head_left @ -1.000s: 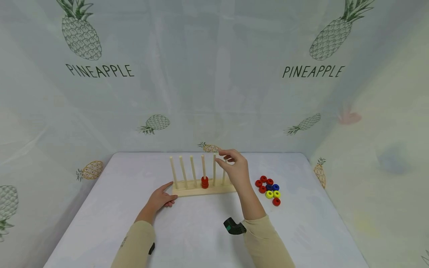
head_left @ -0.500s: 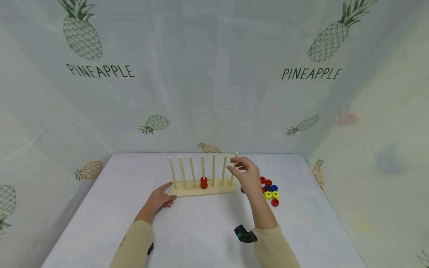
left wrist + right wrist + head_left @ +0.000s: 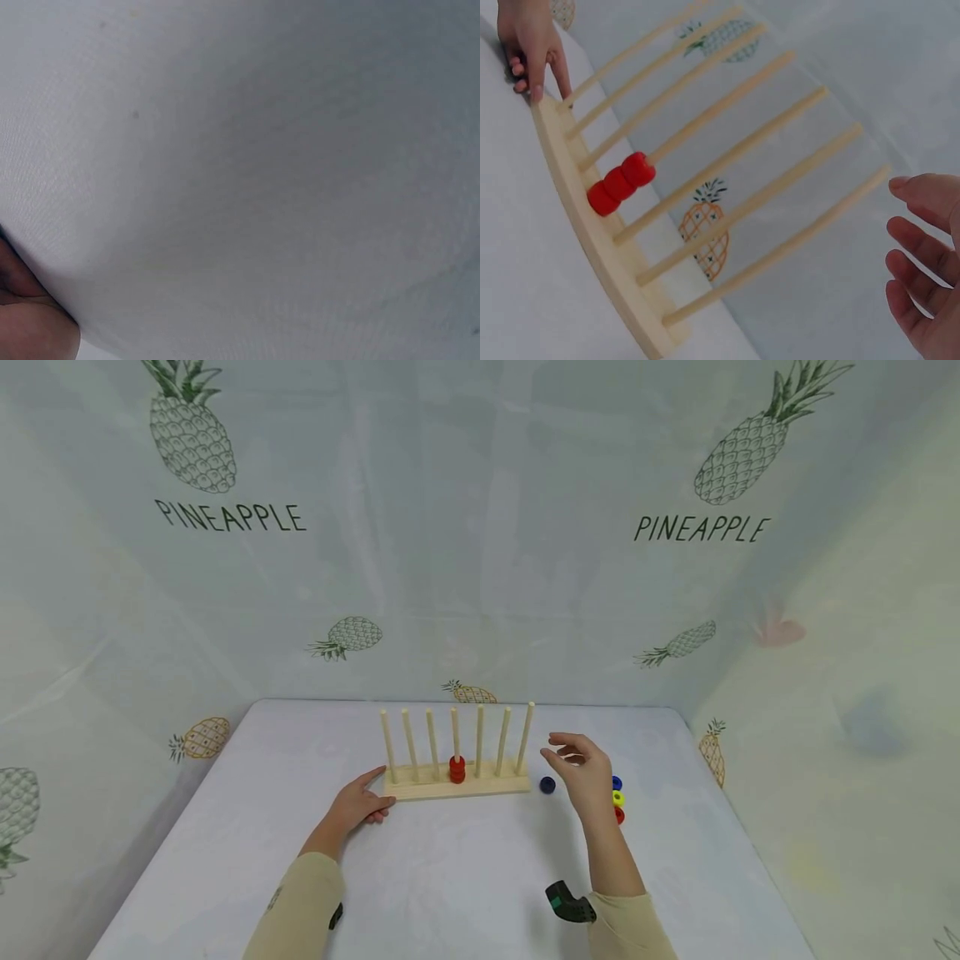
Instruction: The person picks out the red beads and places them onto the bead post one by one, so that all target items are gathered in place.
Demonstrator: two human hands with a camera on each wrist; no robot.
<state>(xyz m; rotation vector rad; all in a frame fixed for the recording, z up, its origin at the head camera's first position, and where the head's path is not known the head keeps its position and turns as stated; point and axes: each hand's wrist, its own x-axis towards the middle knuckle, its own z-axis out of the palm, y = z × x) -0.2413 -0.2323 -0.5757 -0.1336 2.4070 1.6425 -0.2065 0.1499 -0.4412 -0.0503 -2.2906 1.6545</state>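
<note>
A pale wooden seven-peg rack [image 3: 619, 281] bears three rounded red beads [image 3: 619, 184] threaded mid-row; the left-hand grip [image 3: 531, 37] spans its far end, the right-hand grip [image 3: 924, 244] nearby.

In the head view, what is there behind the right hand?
Parts of a blue bead, a yellow bead and a red bead show past the right hand and wrist. Whatever lies fully behind is covered; I cannot tell.

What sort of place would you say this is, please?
Probably a small curtained recording booth: pineapple-print sheeting hangs behind and at both sides of a white table, which holds a wooden peg stand, and the person wears a black wrist camera.
</note>
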